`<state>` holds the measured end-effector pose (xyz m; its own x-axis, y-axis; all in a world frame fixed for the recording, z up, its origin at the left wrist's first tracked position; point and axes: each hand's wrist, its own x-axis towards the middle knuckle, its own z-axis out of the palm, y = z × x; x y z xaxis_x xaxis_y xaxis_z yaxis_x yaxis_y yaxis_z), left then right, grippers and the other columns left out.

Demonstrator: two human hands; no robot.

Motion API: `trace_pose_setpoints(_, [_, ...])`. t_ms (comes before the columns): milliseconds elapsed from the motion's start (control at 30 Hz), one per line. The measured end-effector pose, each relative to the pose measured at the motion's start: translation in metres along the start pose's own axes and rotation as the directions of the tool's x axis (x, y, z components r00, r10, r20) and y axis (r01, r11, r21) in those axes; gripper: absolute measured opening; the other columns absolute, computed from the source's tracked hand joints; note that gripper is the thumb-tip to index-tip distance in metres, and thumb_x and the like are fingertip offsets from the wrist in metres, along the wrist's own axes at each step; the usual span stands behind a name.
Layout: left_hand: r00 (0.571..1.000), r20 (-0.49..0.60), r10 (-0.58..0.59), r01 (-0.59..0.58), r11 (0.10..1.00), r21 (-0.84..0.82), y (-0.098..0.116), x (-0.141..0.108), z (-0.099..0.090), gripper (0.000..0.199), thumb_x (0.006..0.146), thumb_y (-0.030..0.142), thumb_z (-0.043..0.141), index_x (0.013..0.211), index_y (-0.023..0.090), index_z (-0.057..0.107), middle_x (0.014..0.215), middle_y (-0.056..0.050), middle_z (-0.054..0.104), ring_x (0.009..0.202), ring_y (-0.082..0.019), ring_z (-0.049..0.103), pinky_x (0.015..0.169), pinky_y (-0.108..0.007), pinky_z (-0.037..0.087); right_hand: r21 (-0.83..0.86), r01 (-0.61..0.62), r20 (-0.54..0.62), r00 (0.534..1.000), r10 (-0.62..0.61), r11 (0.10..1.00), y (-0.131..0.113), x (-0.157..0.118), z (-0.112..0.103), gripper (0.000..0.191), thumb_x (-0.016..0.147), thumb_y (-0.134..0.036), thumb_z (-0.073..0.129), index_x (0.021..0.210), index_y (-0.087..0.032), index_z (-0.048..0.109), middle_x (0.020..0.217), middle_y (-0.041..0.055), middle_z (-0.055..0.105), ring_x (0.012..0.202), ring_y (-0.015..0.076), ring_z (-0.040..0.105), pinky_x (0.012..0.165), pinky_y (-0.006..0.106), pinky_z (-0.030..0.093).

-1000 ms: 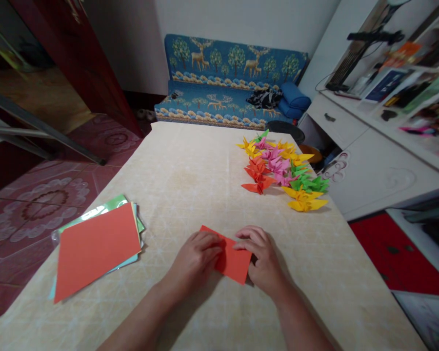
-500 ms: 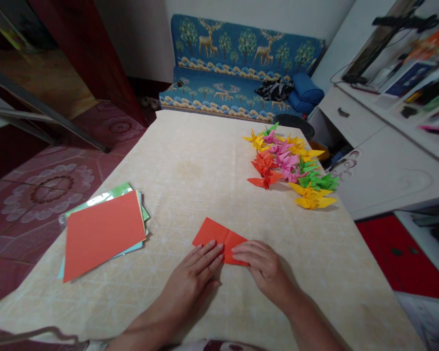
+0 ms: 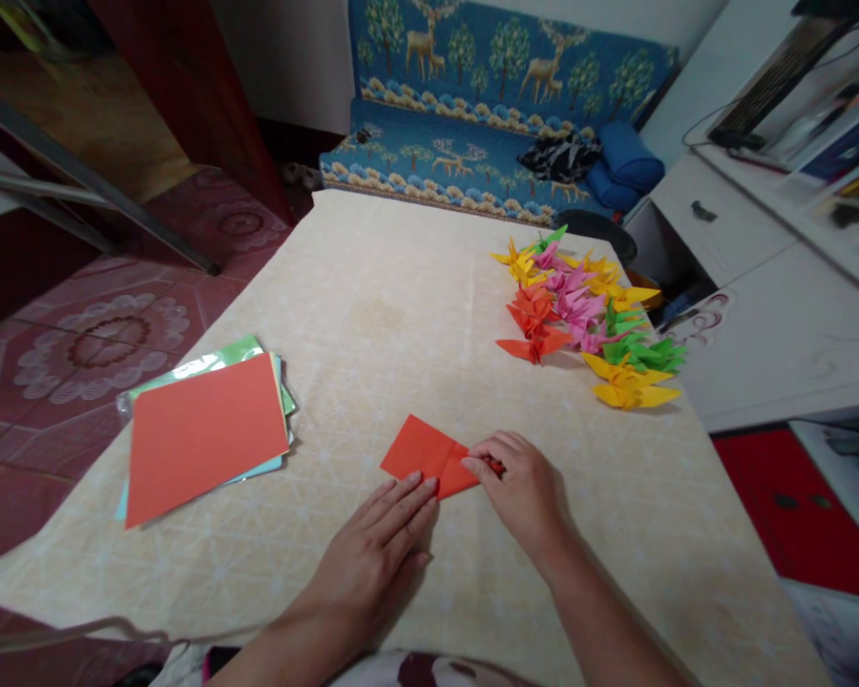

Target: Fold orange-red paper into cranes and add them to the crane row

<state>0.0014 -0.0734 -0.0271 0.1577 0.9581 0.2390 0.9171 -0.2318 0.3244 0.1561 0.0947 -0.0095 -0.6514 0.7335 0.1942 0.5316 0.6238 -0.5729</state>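
A small folded piece of red-orange paper [image 3: 419,450] lies on the pale patterned tablecloth in front of me, with a crease across it. My left hand [image 3: 376,549] rests flat, its fingers extended and their tips on the paper's lower edge. At the right end, my right hand [image 3: 522,491] has its thumb and curled fingers pinched on the paper's corner, which is partly hidden by them. To the left lies a stack of coloured sheets, topped by a large red-orange sheet [image 3: 204,439].
Several folded paper cranes [image 3: 579,310] in yellow, pink, red and green stand at the table's back right. A blue patterned sofa [image 3: 429,157] is beyond the far edge. White drawers [image 3: 730,229] stand on the right, a metal-legged frame [image 3: 121,196] on the left.
My right hand has gone from lying on the paper to pinching its right end, which is now lifted or folded over. My left hand stays on the paper. The view has shifted slightly.
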Motion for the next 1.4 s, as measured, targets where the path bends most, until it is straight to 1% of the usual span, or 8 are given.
trace_pose_setpoints(267, [0.999,-0.043,-0.020,0.018,0.998,-0.057,0.001,-0.002,0.000,0.047,0.089,0.020,0.050,0.136,0.014,0.047,0.138,-0.011,0.052,0.130,-0.024,0.046,0.104,-0.044,0.045,-0.140,-0.050,-0.059,0.997,0.042,0.989,-0.008,-0.006,0.006,0.016,0.081,-0.021,0.064,0.067,-0.021,0.057,0.069,0.0003,0.061,0.071,0.0172,0.055,0.068,0.029,0.038])
trace_pose_setpoints(500, [0.996,-0.079,-0.033,0.027,0.997,-0.071,0.003,0.000,-0.003,0.044,0.089,0.019,0.050,0.132,0.013,0.049,0.135,-0.012,0.056,0.126,-0.025,0.050,0.102,-0.042,0.047,-0.150,-0.059,-0.129,0.991,0.040,0.987,-0.009,-0.005,0.010,0.017,0.080,-0.021,0.065,0.066,-0.022,0.056,0.065,-0.0001,0.059,0.067,0.0168,0.053,0.066,0.030,0.037])
trace_pose_setpoints(767, [0.989,-0.131,-0.069,0.048,0.986,-0.157,0.003,-0.001,-0.002,0.042,0.089,0.014,0.050,0.131,0.015,0.051,0.131,-0.012,0.059,0.125,-0.023,0.051,0.104,-0.040,0.046,-0.163,-0.062,-0.142,0.989,0.038,0.985,-0.010,-0.005,0.011,0.018,0.079,-0.021,0.064,0.065,-0.022,0.054,0.066,0.0005,0.059,0.067,0.0171,0.053,0.066,0.030,0.036])
trace_pose_setpoints(900, [0.976,-0.188,-0.109,0.072,0.979,-0.191,0.002,-0.003,-0.001,0.036,0.089,0.010,0.048,0.124,0.015,0.056,0.126,-0.011,0.063,0.120,-0.021,0.056,0.101,-0.037,0.048,-0.172,-0.071,-0.131,0.990,0.048,0.983,-0.010,-0.005,0.011,0.018,0.078,-0.020,0.065,0.065,-0.021,0.053,0.066,0.0002,0.060,0.068,0.0171,0.053,0.066,0.030,0.036])
trace_pose_setpoints(1000, [0.980,-0.162,-0.116,0.095,0.986,-0.136,0.004,0.001,0.000,0.038,0.089,0.012,0.049,0.127,0.015,0.054,0.128,-0.010,0.061,0.114,-0.021,0.057,0.096,-0.035,0.051,-0.178,-0.078,-0.122,0.991,0.057,0.981,-0.009,-0.005,0.012,0.018,0.078,-0.020,0.065,0.065,-0.021,0.053,0.066,0.0003,0.060,0.068,0.0171,0.053,0.067,0.030,0.036])
trace_pose_setpoints(1167, [0.998,-0.020,-0.060,0.061,0.997,0.036,0.009,0.014,-0.003,0.049,0.089,0.020,0.052,0.138,0.019,0.045,0.139,-0.005,0.052,0.105,-0.025,0.057,0.088,-0.040,0.049,-0.177,-0.067,-0.125,0.991,0.045,0.982,-0.010,-0.003,0.011,0.019,0.079,-0.020,0.063,0.063,-0.022,0.053,0.065,0.0001,0.059,0.066,0.0167,0.053,0.065,0.029,0.036])
trace_pose_setpoints(1267, [0.999,-0.026,-0.047,0.049,0.996,0.068,0.011,0.018,-0.005,0.045,0.090,0.022,0.052,0.135,0.022,0.050,0.138,-0.002,0.054,0.104,-0.025,0.056,0.087,-0.039,0.045,-0.178,-0.076,-0.123,0.991,0.055,0.981,-0.011,-0.002,0.009,0.020,0.079,-0.020,0.063,0.062,-0.022,0.053,0.064,-0.0004,0.059,0.065,0.0160,0.053,0.064,0.029,0.036])
trace_pose_setpoints(1400, [0.998,-0.058,-0.013,0.018,0.997,0.078,0.011,0.017,-0.004,0.043,0.090,0.021,0.051,0.133,0.020,0.052,0.136,-0.001,0.055,0.104,-0.025,0.054,0.088,-0.039,0.041,-0.158,-0.076,-0.129,0.990,0.056,0.984,-0.013,-0.001,0.007,0.020,0.078,-0.020,0.063,0.061,-0.022,0.053,0.062,-0.0004,0.059,0.063,0.0160,0.053,0.063,0.028,0.036])
